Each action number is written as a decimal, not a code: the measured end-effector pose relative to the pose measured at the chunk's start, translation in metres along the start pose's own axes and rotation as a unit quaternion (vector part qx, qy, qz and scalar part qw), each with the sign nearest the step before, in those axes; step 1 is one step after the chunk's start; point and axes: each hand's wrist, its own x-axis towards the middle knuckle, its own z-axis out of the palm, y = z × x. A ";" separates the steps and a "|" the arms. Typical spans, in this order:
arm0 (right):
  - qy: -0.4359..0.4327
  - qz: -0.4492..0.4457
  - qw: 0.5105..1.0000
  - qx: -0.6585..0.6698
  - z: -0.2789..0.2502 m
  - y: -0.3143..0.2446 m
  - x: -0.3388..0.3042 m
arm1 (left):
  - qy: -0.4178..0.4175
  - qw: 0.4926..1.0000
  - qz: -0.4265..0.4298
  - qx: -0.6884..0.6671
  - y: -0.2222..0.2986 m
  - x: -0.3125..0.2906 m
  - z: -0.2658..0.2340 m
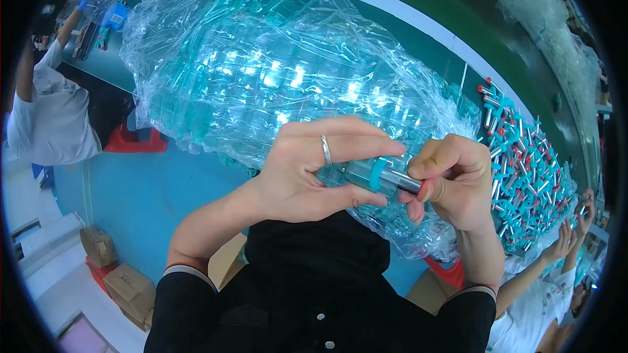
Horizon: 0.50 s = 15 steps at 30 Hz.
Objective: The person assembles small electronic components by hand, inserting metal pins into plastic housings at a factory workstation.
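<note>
Left hand has its thumb and fingers closed around a clear tube with a teal ring, right in front of the chest. Right fingers are pinched on the red end of the silver rod that's lined up with it — over a big plastic-wrapped bundle. Cardboard box has dark print (too small to read, sorry) — same for the blue label.
</note>
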 end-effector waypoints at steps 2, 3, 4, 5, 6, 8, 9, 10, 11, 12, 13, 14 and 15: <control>0.000 0.001 1.000 -0.005 0.000 -0.002 -0.001 | 0.004 1.000 0.004 0.019 0.002 0.001 0.001; 0.002 0.001 1.000 -0.004 -0.001 -0.002 -0.001 | 0.002 1.000 0.004 0.019 0.002 0.003 0.001; 0.004 0.005 1.000 -0.013 -0.002 -0.002 0.000 | 0.001 1.000 0.008 0.028 0.001 0.004 0.001; 0.005 0.010 1.000 -0.022 -0.003 -0.002 0.000 | 0.000 0.999 0.013 0.038 0.001 0.004 0.002; 0.006 0.009 1.000 -0.021 -0.003 -0.002 0.000 | -0.001 0.999 0.012 0.038 0.001 0.005 0.002; 0.002 0.017 1.000 -0.015 -0.002 -0.001 0.001 | -0.003 0.999 0.013 0.046 0.001 0.006 0.002; 0.001 0.017 1.000 -0.015 -0.002 0.000 0.001 | -0.003 0.999 0.014 0.046 0.002 0.005 0.002; 0.008 0.022 1.000 -0.012 -0.001 0.002 0.000 | -0.007 0.999 0.002 0.046 0.002 0.004 0.001; 0.010 0.027 1.000 -0.009 -0.001 0.003 0.002 | -0.008 0.999 -0.010 0.050 0.002 0.003 0.000; 0.003 0.026 1.000 -0.010 0.001 0.001 0.002 | -0.004 0.998 -0.008 0.055 0.003 0.001 0.001; 0.028 0.044 0.997 -0.058 0.006 -0.002 -0.001 | -0.004 0.997 -0.045 0.065 0.005 -0.001 0.003; 0.051 0.061 0.991 -0.104 0.009 -0.004 -0.002 | -0.005 0.994 -0.083 0.075 0.005 -0.006 0.004; 0.030 0.053 0.980 -0.190 0.014 -0.010 -0.002 | -0.015 0.991 -0.107 0.085 0.008 -0.013 0.002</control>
